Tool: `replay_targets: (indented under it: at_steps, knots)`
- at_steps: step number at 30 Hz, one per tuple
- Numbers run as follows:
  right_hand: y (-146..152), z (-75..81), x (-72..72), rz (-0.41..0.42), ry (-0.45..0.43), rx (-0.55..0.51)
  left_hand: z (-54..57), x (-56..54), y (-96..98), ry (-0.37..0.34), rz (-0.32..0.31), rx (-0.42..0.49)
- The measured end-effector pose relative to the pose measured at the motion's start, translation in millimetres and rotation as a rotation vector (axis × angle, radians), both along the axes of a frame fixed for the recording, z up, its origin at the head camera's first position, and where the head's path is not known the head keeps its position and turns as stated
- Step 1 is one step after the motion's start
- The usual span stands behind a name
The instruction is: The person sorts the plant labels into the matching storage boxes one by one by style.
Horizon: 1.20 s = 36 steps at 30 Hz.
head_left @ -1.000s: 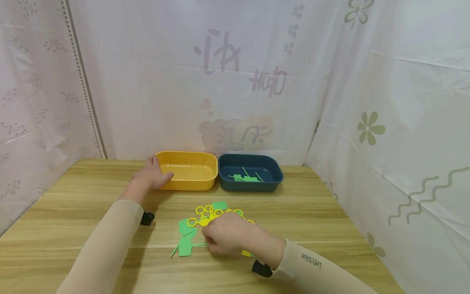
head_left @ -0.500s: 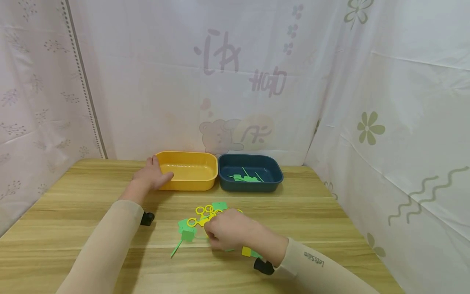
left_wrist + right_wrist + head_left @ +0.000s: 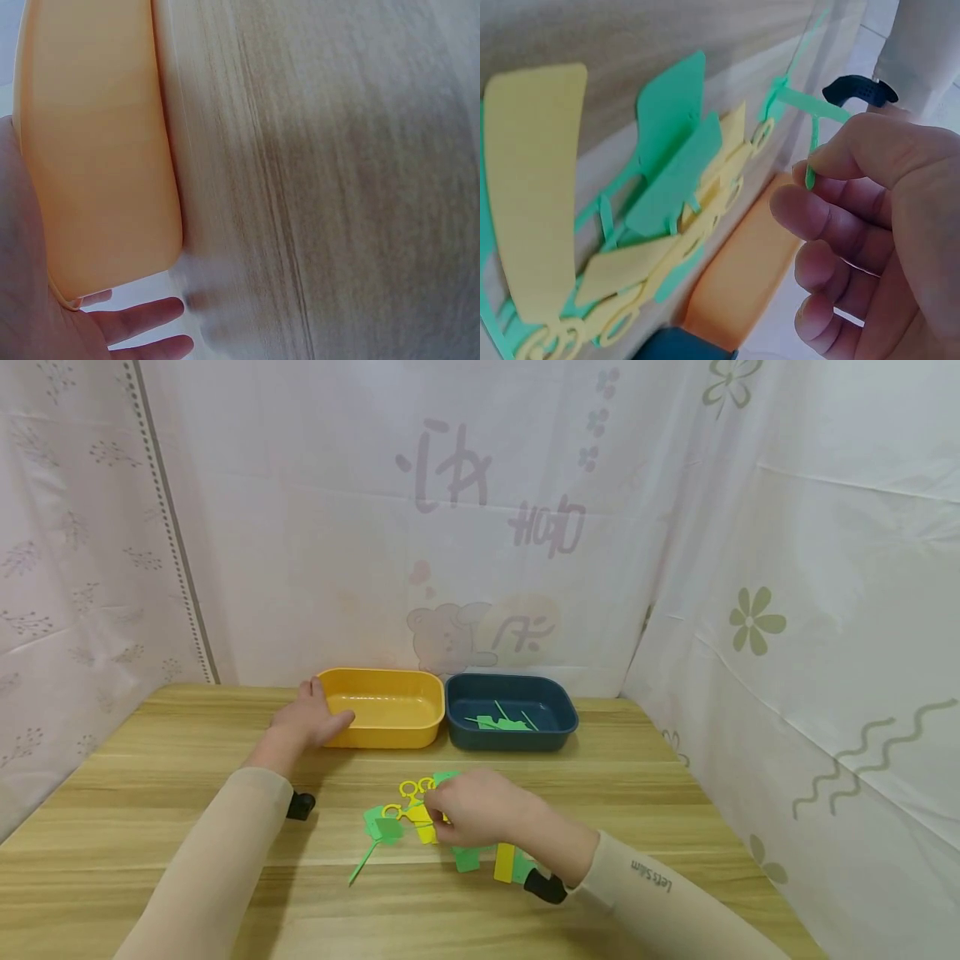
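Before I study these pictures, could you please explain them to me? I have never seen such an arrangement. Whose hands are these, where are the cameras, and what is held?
No machine works here: the left hand and right hand belong to a person. The wide view comes from a camera on the head; each close view comes from a camera on one wrist.

On the wooden table stand a yellow box and a blue box, side by side. Green tags lie in the blue one. Nearer the person is a mixed pile of tags, yellow and green.

The left hand touches the yellow box. The right hand pinches a green tag by its thin stem.
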State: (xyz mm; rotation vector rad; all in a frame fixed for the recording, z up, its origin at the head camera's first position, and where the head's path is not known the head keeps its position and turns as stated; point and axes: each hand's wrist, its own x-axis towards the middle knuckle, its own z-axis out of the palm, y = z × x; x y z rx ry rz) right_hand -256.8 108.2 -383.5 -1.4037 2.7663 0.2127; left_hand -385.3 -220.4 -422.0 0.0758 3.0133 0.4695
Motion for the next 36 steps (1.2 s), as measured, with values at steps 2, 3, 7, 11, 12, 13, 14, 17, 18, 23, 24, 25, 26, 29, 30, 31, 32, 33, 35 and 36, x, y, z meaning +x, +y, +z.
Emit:
replay_targets:
  at_steps: [2,3,7,11,12,13,14,17,18,23,24,25,26,29,30,31,32,33,35,36]
  knots:
    - [1.6,2.2,-1.5,0.004,0.006,-0.016,0.3,0.3,0.0,-0.001,-0.001,-0.001]
    - [2.4,3.6,-2.0,0.004,0.009,-0.022,0.4,0.5,0.1,-0.001,-0.001,-0.001]
    - [5.1,10.6,-3.6,0.006,0.03,-0.032,1.1,1.0,0.3,-0.002,-0.002,-0.004]
    - [8.1,16.8,-5.0,0.006,0.044,-0.052,1.3,0.7,0.4,-0.002,-0.002,0.0]
    - [9.0,17.9,-5.3,0.007,0.046,-0.06,1.3,0.6,0.4,-0.002,-0.002,0.001]
    - [9.8,18.8,-5.8,0.007,0.048,-0.065,1.2,0.7,0.5,-0.003,-0.001,0.004]
    - [10.6,19.8,-6.3,0.008,0.052,-0.071,1.3,0.9,0.5,-0.003,0.0,0.006]
    - [12.5,22.9,-7.8,0.006,0.06,-0.089,1.1,1.3,0.8,-0.003,0.0,0.008]
    - [13.0,24.3,-8.2,0.003,0.061,-0.094,0.9,1.3,0.9,-0.003,0.001,0.008]
    - [15.9,33.3,-11.5,-0.042,0.041,-0.12,-0.4,0.6,0.8,0.007,0.002,0.008]
    - [16.7,34.6,-12.6,-0.053,0.037,-0.123,-0.5,0.6,0.9,0.008,0.003,0.009]
    - [17.8,36.2,-13.8,-0.063,0.036,-0.128,-0.7,0.6,0.9,0.01,0.002,0.01]
    - [19.0,37.4,-15.3,-0.07,0.037,-0.134,-0.9,0.6,0.8,0.011,0.003,0.01]
    - [23.3,40.3,-20.2,-0.081,0.053,-0.16,-1.5,0.4,0.7,0.012,0.004,0.009]
    - [24.7,41.3,-21.8,-0.085,0.057,-0.172,-1.9,0.2,0.2,0.012,0.005,0.007]
    - [26.1,42.6,-23.4,-0.089,0.062,-0.185,-2.2,0.1,0.0,0.012,0.008,0.006]
    - [27.4,43.5,-25.0,-0.092,0.069,-0.195,-2.6,-0.2,-0.2,0.012,0.009,0.005]
    - [28.6,44.4,-26.4,-0.099,0.071,-0.205,-2.9,-0.5,-0.4,0.012,0.009,0.004]
    - [30.8,46.4,-29.3,-0.115,0.076,-0.222,-3.2,-0.6,-0.4,0.011,0.01,0.002]
    - [32.1,47.3,-30.9,-0.123,0.083,-0.23,-3.2,-0.8,-0.3,0.01,0.009,0.002]
